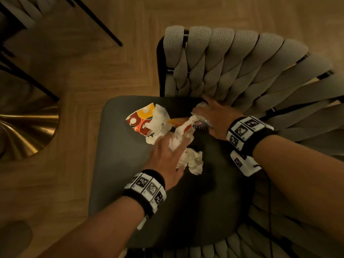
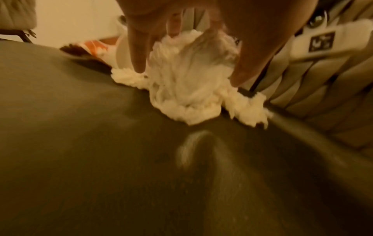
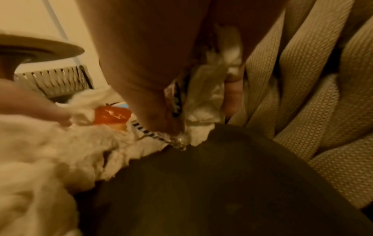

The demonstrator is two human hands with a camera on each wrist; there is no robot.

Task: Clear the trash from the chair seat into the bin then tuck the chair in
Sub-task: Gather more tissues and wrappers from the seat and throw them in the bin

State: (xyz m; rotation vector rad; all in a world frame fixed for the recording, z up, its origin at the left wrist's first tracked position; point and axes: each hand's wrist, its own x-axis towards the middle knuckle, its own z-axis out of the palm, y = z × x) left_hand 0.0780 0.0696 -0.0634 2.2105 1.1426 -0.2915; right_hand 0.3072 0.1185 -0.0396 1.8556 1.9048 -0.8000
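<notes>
On the dark chair seat (image 1: 130, 183) lies a pile of trash: a crushed red and yellow paper cup (image 1: 141, 120), white tissues (image 1: 193, 161) and an orange wrapper (image 1: 178, 121). My left hand (image 1: 175, 146) grips a wad of white tissue (image 2: 189, 79), fingers (image 2: 139, 60) curled over it. My right hand (image 1: 206, 116), close to the woven backrest (image 1: 232, 67), pinches a clear plastic wrapper (image 3: 203, 89) together with some tissue. The orange wrapper (image 3: 111, 116) lies just beside it. No bin is in view.
A brass table base (image 1: 28, 131) stands on the wooden floor (image 1: 111, 75) to the left of the chair. Black legs of another chair (image 1: 100, 21) cross the upper left. The grey woven backrest (image 3: 302, 111) wraps round the seat's right side.
</notes>
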